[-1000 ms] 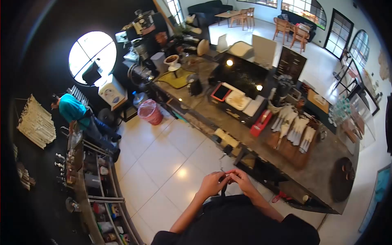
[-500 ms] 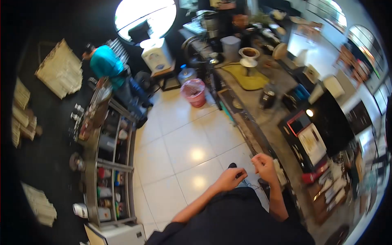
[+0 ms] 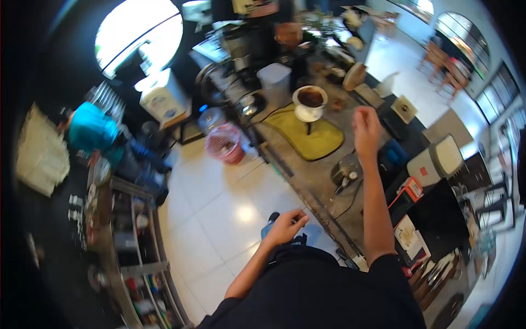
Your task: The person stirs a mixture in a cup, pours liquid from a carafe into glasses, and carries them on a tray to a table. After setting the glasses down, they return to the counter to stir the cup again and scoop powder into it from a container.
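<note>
My right hand [image 3: 366, 131] is raised over the counter, its fingers loosely curled and partly smeared, so what they hold, if anything, does not show. It is nearest to a white dripper [image 3: 308, 112] with dark contents, which stands on a yellow-green mat [image 3: 315, 143] to its left. Below the hand on the counter sits a metal kettle [image 3: 349, 168]. Low in front of my body, beside the counter's edge, my left hand [image 3: 286, 226] has bent fingers with nothing visible between them.
A co-worker in a teal shirt [image 3: 93, 127] bends over the left counter. A pink bin [image 3: 226, 143] and a water bottle [image 3: 211, 119] stand on the tiled floor [image 3: 219, 214]. Shelves [image 3: 134, 225] line the left; a dark monitor [image 3: 441, 211] stands right.
My right hand has risen and reached forward over the counter. My left hand stays low near my body. The view has turned toward the right, and the dripper appears nearer.
</note>
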`<state>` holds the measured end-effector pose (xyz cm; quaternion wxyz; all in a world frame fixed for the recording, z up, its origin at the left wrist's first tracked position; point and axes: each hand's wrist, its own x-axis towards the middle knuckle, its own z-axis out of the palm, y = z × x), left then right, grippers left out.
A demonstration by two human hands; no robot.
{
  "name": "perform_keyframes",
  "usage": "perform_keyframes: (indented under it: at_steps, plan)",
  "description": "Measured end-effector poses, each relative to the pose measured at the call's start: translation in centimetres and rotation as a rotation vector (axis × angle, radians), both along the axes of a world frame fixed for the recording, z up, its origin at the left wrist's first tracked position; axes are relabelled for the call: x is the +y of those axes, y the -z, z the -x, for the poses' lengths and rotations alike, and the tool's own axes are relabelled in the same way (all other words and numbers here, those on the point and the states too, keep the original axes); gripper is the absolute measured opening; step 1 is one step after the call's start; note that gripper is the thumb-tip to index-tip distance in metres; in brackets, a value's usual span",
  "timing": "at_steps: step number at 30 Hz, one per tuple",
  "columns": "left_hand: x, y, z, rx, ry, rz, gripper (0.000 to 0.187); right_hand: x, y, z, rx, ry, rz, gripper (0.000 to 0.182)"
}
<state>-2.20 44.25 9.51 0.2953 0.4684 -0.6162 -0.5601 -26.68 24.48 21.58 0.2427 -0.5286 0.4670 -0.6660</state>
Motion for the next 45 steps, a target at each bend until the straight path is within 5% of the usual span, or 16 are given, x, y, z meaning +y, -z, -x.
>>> perform_keyframes:
  at_steps: [5, 10, 13, 23, 32, 39, 42, 45]
  plan:
    - [-8.7, 5.4, -2.0, 0.05, 0.192, -0.022, 0.033, -13.5, 6.4, 5.5, 0.335, 0.314, -0.107, 0.023]
    - [-17.0, 5.0, -3.5, -0.089, 0.339, -0.122, 0.037, -21.4, 13.2, 7.1, 0.912, 0.265, -0.511, 0.087]
    - [-20.4, 3.9, -5.1, -0.073, 0.392, -0.159, 0.036, -24.0, 14.5, 5.6, 0.904, 0.177, -0.695, 0.099]
    - [-26.1, 5.0, -6.0, -0.034, 0.571, -0.362, 0.036, -25.1, 13.3, 3.7, 0.88, 0.359, -0.768, 0.097]
    - [-26.8, 2.5, -3.8, -0.057, 1.164, -0.308, 0.034, -12.2, -1.7, 1.7, 0.794, 0.459, -0.49, 0.093]
    - [-22.1, -1.9, 1.6, 0.094, 1.488, -0.375, 0.038, 8.3, -8.3, -4.0, 0.621, 0.604, -0.376, 0.098]
    - [-17.7, -4.8, 4.1, 0.227, 1.542, -0.421, 0.074, 18.3, -7.4, -7.9, 0.627, 0.715, -0.421, 0.105]
    - [-11.6, -6.8, 5.5, 0.354, 1.604, -0.509, 0.086, 27.4, -5.4, -12.0, 0.49, 0.87, -0.457, 0.107]
